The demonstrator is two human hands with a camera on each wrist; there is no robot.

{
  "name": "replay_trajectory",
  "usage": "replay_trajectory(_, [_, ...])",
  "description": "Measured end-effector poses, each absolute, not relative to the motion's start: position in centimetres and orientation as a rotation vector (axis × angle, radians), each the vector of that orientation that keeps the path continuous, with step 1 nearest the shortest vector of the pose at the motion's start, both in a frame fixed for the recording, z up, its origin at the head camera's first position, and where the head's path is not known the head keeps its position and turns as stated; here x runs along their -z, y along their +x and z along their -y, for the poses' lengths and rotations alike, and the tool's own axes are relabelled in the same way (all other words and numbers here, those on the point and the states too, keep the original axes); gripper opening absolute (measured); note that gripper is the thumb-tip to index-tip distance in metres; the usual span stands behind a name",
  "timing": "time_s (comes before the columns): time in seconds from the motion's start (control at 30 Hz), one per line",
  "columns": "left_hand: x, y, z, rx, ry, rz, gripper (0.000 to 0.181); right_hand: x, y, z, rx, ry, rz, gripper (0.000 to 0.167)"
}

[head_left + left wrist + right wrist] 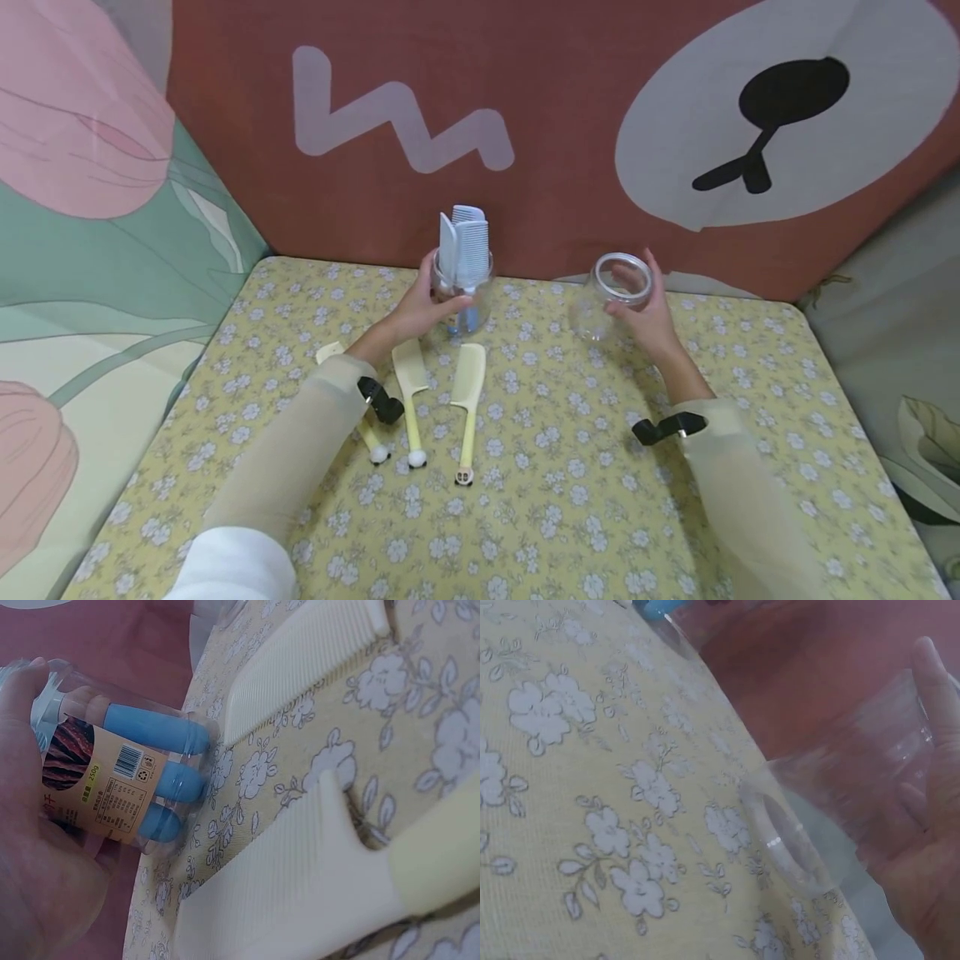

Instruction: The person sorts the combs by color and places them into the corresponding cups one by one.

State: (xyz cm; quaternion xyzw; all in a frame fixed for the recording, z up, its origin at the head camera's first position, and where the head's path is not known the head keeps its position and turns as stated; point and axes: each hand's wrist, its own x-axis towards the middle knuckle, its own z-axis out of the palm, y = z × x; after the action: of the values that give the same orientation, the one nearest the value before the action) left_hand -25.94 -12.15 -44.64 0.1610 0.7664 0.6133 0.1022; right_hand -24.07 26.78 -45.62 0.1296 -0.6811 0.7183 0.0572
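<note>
My left hand (422, 310) grips a clear jar (484, 310) near the back of the table. Several light blue combs (472, 250) stand in it, teeth up; the left wrist view shows their blue handles (154, 729) behind a printed label (112, 780). Farther right, my right hand (652, 321) holds a second clear jar (592, 321), its thumb and fingers around the side below the rim. No comb shows in that jar. Three yellow combs with panda-tipped handles lie near my left arm: one on the right (469, 375), one in the middle (409, 371), one partly hidden by the sleeve (330, 352).
A flowered yellow cloth (555, 500) covers the table. Directly behind its back edge hangs a brown cloth with a bear face (570, 167). Patterned cloth (150, 275) also closes off the left side, and grey cloth (900, 317) the right.
</note>
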Motion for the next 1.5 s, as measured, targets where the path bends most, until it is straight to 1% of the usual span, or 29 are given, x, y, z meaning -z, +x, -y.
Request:
replay_trajectory(0.13, [44.0,-25.7,12.0,-1.799,0.471,-2.252,0.099,46.3,-24.3,-26.9,-2.132,0.427,2.07,0.077])
replay_trajectory(0.2, [44.0,-25.6,12.0,-1.796,0.465,-2.254,0.099,46.3,-24.3,-26.8,-2.127,0.413,2.077,0.073])
replay_trajectory(0.33, [44.6,-25.7,12.1,-1.794,0.455,-2.279,0.098,46.2,-24.2,-26.5,-2.135,0.303,2.119,0.075])
replay_trajectory(0.5, [44.6,-25.7,12.2,-1.795,0.447,-2.287,0.097,46.1,-24.0,-26.1,-2.138,0.19,2.14,0.077])
replay_trajectory(0.8, [44.7,-25.7,12.2,-1.815,0.462,-2.284,0.097,46.3,-24.0,-25.9,-2.146,0.188,2.1,0.074])
replay_trajectory(1.13, [44.3,-25.8,12.8,-1.728,0.529,-2.347,0.095,46.4,-24.2,-26.0,-2.175,0.202,2.12,0.075])
replay_trajectory(1.37, [43.1,-25.6,13.6,-1.619,0.578,-2.392,0.103,46.5,-24.1,-26.3,-2.167,0.209,2.139,0.08])
replay_trajectory(1.43, [42.7,-25.4,14.1,-1.586,0.572,-2.415,0.1,46.5,-24.2,-26.3,-2.155,0.21,2.154,0.08])
replay_trajectory(1.5, [42.5,-25.0,14.8,-1.555,0.564,-2.448,0.092,46.5,-24.2,-26.4,-2.142,0.209,2.173,0.08])
